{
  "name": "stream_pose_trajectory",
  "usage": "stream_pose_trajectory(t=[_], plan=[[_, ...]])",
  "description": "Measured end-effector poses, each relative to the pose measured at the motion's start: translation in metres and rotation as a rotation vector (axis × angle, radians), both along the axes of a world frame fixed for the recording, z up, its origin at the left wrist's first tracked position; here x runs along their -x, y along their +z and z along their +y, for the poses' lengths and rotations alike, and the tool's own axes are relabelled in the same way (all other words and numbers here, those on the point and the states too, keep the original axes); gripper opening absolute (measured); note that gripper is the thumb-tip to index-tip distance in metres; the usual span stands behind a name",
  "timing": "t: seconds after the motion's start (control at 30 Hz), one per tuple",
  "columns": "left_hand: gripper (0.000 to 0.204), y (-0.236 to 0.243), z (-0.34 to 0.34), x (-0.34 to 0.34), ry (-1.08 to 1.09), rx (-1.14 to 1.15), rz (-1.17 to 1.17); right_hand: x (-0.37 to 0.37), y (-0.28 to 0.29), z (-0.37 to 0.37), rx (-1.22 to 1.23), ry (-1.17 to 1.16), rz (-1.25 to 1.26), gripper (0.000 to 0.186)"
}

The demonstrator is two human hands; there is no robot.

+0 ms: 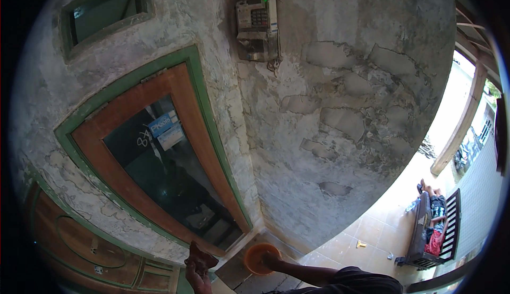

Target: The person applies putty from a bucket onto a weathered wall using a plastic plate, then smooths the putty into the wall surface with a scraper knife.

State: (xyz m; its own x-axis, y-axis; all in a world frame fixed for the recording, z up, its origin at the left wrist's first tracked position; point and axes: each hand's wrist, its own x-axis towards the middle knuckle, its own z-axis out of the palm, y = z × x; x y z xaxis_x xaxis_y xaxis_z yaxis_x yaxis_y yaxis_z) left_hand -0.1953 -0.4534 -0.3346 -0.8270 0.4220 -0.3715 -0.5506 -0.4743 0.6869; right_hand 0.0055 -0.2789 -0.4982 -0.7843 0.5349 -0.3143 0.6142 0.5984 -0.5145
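Note:
My left hand (197, 274) is raised at the lower edge, left of the basin, with its fingers closed around a flat reddish-brown piece (202, 257). The piece has a pointed top; what it is made of cannot be made out. My right forearm reaches in from the right, out of a dark sleeve. At its end my right hand (270, 262) dips into a round orange basin (248, 257) on the floor by the wall corner. Its fingers are too small and dark to show whether they grip anything, and what the basin holds is unclear.
A brown glass-paned door (186, 76) in a green frame stands ahead left. An electricity meter (257, 25) hangs on the wall, which has patches of rough plaster (345, 121). At right, a person (436, 225) lies on a dark bench (419, 235). A small yellow object (361, 244) lies on tiles.

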Motion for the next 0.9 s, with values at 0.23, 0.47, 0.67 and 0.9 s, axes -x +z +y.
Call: stream_pose_trajectory(t=[0.23, 0.47, 0.67, 0.9], plan=[[0.014, 0.001, 0.021, 0.002, -0.069, 0.030, -0.013, 0.014, -0.014, 0.007, -0.063, -0.101, 0.053, 0.028], [0.010, 0.004, 0.046, 0.013, -0.171, 0.029, -0.018, 0.019, -0.138, 0.003, 0.540, -0.661, 0.346, 0.030], [0.009, -0.003, 0.057, 0.023, -0.407, -0.105, 0.065, -0.003, -0.041, -0.004, -0.123, 0.000, -0.013, 0.028], [0.007, -0.006, 0.060, 0.024, -0.350, -0.004, 0.054, -0.002, -0.020, -0.004, -0.017, -0.087, -0.046, 0.029]])
